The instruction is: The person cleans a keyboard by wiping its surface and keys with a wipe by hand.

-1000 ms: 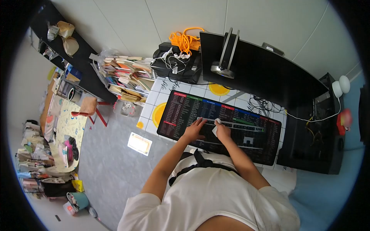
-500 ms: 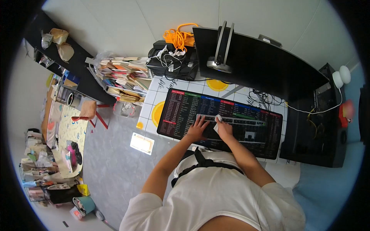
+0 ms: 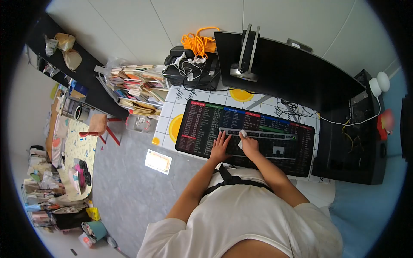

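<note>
A long dark keyboard (image 3: 275, 148) with a light grey upper edge lies on a black desk mat (image 3: 202, 129) printed with rows of text. My left hand (image 3: 220, 147) rests on the keyboard's left end, fingers spread and palm down. Just to its right, my right hand (image 3: 249, 146) presses a small white cloth (image 3: 241, 145) onto the keys near the upper edge. The cloth shows at the fingertips and along the left of the hand. Both hands cover part of the keys.
Behind the mat stands a wide monitor (image 3: 292, 69) on a metal stand. A black computer case (image 3: 350, 150) is at the right. Orange cable (image 3: 198, 45) lies on a black device at the back left, beside stacked papers (image 3: 140, 86). A red-legged stool (image 3: 98, 124) stands on the floor.
My right hand has shifted slightly left and down with the white cloth. My left hand stays on the keyboard's left end, its forearm turned a little more upright.
</note>
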A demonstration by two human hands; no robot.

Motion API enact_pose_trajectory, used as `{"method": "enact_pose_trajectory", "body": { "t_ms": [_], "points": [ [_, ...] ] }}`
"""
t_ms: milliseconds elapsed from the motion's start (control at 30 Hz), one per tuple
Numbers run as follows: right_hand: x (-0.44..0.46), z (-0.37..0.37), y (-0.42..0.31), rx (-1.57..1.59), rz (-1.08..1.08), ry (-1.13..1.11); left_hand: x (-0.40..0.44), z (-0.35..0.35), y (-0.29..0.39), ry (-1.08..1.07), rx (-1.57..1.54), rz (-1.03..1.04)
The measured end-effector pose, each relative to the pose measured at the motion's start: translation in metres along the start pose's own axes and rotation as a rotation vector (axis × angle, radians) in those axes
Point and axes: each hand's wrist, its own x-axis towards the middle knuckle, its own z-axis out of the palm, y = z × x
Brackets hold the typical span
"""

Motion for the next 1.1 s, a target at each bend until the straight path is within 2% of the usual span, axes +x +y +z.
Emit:
{"method": "enact_pose_trajectory", "body": {
  "t_ms": [167,300,333,367,467,733,833,933,1033,1100],
  "points": [
    [0.012,0.003,0.007,0.002,-0.06,-0.091,-0.004,-0.003,0.0,0.03,-0.097,0.027],
    [0.006,0.0,0.016,-0.074,-0.121,-0.096,0.0,0.0,-0.003,0.003,-0.026,0.007],
    [0.005,-0.001,0.017,0.016,-0.035,0.046,-0.001,0.0,-0.002,0.008,-0.035,0.01],
    [0.003,-0.003,0.02,0.015,-0.039,0.045,-0.003,0.0,-0.002,0.012,-0.045,0.013],
    [0.001,-0.003,0.029,0.041,0.034,-0.075,-0.002,0.002,-0.001,0.016,-0.05,-0.003],
    [0.002,-0.004,0.024,0.026,-0.023,0.001,-0.004,0.01,-0.005,0.045,-0.089,0.01],
    [-0.003,-0.011,0.024,-0.054,0.018,-0.13,-0.001,0.005,-0.004,0.03,-0.083,0.005],
    [-0.002,-0.002,0.028,0.038,-0.053,0.021,-0.002,0.005,-0.001,0.033,-0.082,0.003],
    [-0.008,0.0,0.028,0.039,-0.014,-0.029,-0.003,0.008,0.002,0.043,-0.053,-0.01],
    [-0.006,0.003,0.031,0.052,-0.039,0.014,-0.001,0.01,0.007,0.038,-0.034,-0.021]
  ]
}}
